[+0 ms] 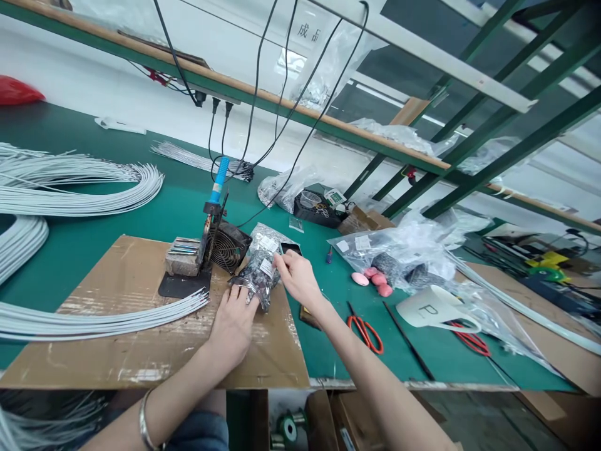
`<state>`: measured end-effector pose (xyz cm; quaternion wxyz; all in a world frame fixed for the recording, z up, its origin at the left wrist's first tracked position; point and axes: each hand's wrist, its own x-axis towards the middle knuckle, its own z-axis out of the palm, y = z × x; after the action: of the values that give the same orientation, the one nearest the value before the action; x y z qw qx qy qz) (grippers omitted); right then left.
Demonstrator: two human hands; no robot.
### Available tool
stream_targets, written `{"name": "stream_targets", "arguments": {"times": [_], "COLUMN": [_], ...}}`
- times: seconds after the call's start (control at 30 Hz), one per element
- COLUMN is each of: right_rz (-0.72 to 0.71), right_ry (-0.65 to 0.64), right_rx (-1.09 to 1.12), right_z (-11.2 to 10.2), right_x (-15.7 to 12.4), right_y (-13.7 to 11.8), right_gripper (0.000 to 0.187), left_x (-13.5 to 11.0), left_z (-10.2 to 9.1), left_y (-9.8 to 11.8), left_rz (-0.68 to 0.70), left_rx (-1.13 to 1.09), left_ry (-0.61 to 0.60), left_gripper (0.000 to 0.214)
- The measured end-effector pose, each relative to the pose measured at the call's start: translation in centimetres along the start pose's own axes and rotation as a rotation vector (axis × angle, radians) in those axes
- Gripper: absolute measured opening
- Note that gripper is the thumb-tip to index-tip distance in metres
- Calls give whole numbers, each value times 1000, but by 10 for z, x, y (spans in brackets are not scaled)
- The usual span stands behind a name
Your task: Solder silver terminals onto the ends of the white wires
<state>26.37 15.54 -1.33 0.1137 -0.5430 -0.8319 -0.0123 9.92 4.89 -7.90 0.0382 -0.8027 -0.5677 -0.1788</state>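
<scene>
A clear plastic bag (260, 270) of small dark parts, with white labels on it, lies on the cardboard sheet. My left hand (233, 322) grips its near end, the fingertips partly hidden by the plastic. At its upper right edge, my right hand (299, 275) is closed, thumb and fingers pinched on the plastic. Behind it lies another labelled bag (265, 233). Just left of the bags stand a black fan (231, 248) and a soldering iron (220, 180) with a blue handle, upright in its stand. A dark phone-like object (291, 248) is partly covered by my right hand.
White wire bundles (94, 322) lie at left, one reaching over the cardboard (126, 360). To the right are red-handled scissors (366, 332), a black rod (408, 341), a white mug (436, 308), pink lumps (375, 279) and plastic bags (408, 241). Black cords hang from the shelf (282, 103).
</scene>
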Motion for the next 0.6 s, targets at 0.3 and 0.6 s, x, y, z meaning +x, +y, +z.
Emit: {"name": "stream_targets", "arguments": {"times": [0.3, 0.6], "right_rz": [81, 335], "right_ry": [60, -92], "right_rx": [82, 104], "right_z": [39, 47], "right_x": [47, 60], "right_y": [-8, -12], "right_gripper": [32, 34], "left_x": [-12, 11], "left_z": [-11, -4], "left_y": [6, 10], "left_rz": [36, -28], "left_rx": [59, 88], "left_ry": [-11, -87], "left_gripper": [39, 34]}}
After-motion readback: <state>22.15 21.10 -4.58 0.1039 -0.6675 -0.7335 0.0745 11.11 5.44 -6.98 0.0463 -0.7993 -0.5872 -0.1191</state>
